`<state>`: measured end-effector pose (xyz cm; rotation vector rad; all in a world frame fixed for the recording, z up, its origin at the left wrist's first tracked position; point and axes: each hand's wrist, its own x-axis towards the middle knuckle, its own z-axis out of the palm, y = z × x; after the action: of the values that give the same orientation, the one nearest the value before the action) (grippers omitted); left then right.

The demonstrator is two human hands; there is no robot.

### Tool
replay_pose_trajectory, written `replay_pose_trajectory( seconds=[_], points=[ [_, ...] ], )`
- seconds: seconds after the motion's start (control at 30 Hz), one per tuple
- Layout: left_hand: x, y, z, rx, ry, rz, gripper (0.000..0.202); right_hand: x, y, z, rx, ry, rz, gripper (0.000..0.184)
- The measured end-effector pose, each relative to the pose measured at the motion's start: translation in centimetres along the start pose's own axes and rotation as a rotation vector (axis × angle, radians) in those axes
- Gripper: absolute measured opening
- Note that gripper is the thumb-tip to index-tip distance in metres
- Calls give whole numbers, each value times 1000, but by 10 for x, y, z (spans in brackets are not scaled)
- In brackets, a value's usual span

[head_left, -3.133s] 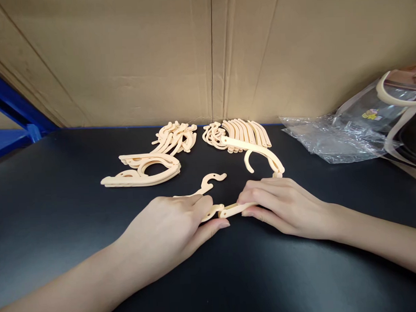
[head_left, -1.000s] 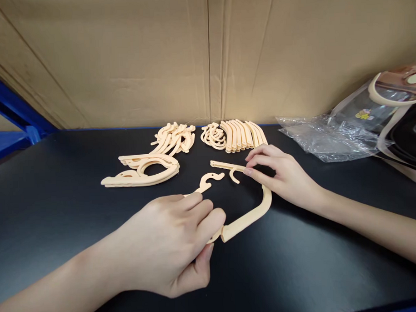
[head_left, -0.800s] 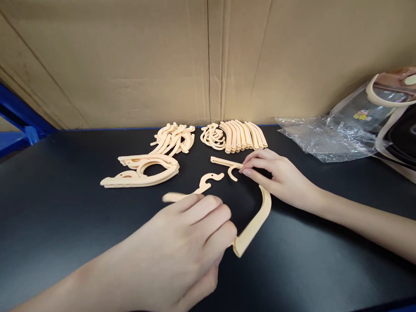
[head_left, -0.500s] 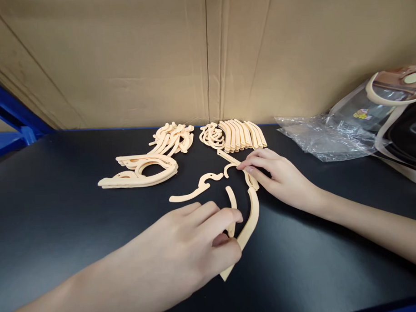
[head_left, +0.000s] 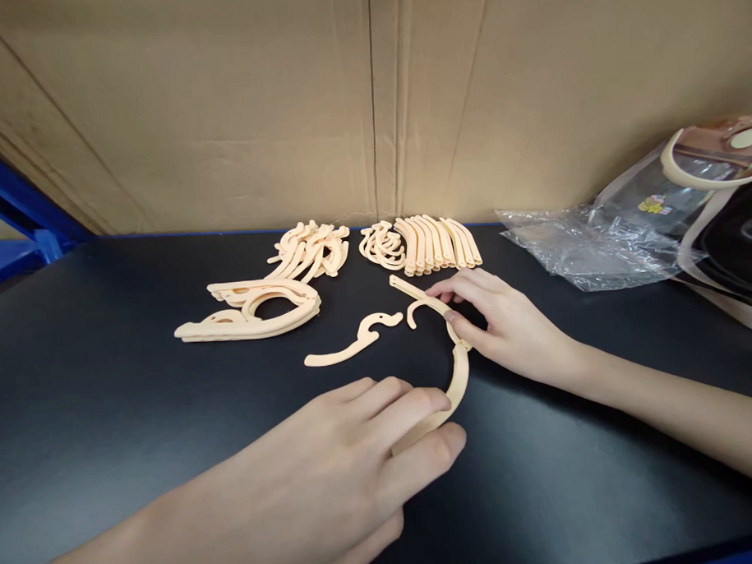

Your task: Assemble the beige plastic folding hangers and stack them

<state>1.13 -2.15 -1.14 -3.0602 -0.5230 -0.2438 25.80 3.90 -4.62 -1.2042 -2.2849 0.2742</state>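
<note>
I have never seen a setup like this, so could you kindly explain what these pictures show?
There is no machine: these are a person's bare hands, and every picture comes from one camera worn on the head, looking forward and down. The right hand pinches the far part of a jointed beige piece; the left hand curls around its near curved part, how firmly is unclear. On the black table lie a loose hooked piece, a beige stack, a row of curved parts, and crumpled clear plastic.

In front of me, tan cardboard panels stood behind a black tabletop that caught a soft sheen of light, with a blue frame at my left.
</note>
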Motion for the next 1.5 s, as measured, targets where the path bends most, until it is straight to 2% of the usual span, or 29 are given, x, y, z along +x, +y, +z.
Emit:
replay_pose_trajectory(
  seconds=[0.13,0.23,0.4,0.5,0.63,0.83,0.9,1.0,1.17,1.27,1.4,1.5],
  points=[
    [-3,-9,5,-76,69,-42,52,0,-2,-1,-48,8,9,26],
    [-3,-20,14,-11,154,-104,48,-1,-3,-2,-48,-31,-39,24],
    [-3,-40,23,119,231,-285,32,-4,-5,-6,79,-122,-311,27],
    [-3,-43,22,123,226,-366,23,-6,-7,-7,66,-163,-431,29],
    [-5,-36,19,178,201,-453,21,-6,-10,-6,20,-136,-431,27],
    [-8,-25,21,331,180,-554,32,-4,-14,-6,-29,-134,-356,9],
    [-8,-23,21,381,193,-540,31,-4,-14,-6,-33,-127,-357,9],
    [-6,-19,19,433,215,-481,18,-5,-14,-7,-7,-111,-379,4],
    [-2,-14,16,317,226,-344,6,-4,-12,-7,67,-145,-461,14],
    [-1,-17,15,183,210,-263,12,-4,-12,-6,53,-168,-466,16],
    [-1,-22,15,22,200,-272,24,-5,-11,-6,36,-137,-416,9],
    [-1,-24,16,12,195,-252,29,-5,-9,-4,65,-97,-389,18]
  ],
)
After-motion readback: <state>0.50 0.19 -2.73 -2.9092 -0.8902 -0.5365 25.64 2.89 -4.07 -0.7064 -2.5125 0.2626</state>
